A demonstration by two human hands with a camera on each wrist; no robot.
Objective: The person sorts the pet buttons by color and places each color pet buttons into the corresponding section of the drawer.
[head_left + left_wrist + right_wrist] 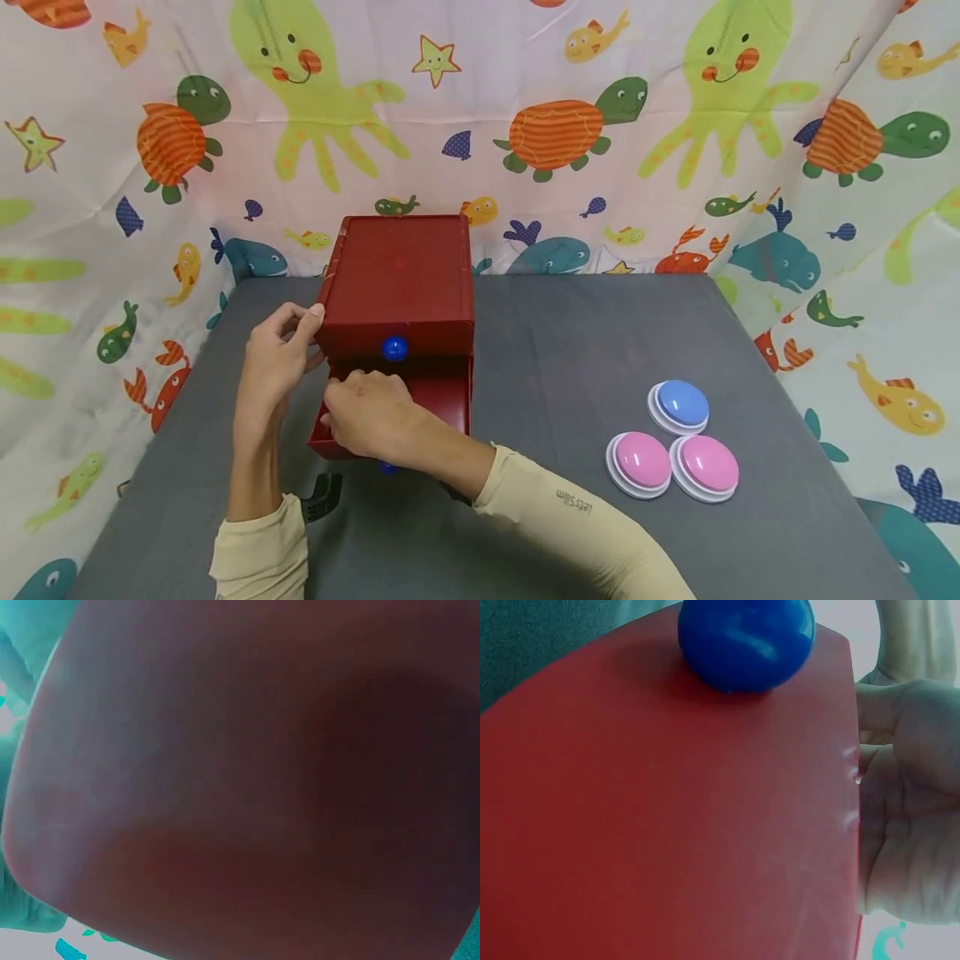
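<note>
So we've got our left grip (pixel 273 358) relaxed, not clamped, resting against the left side of the red cabinet (pixel 401 267) on the gray surface (pixel 570 350). Our right grip (pixel 371 417) is bent over the left edge of the pulled-out lower drawer (pixel 447 400), but the fingertips are hidden, so we can't tell how closed it is or if it's holding anything.

Two knobs (pixel 395 348) (three buttons (pixel 642 460), too)
</note>
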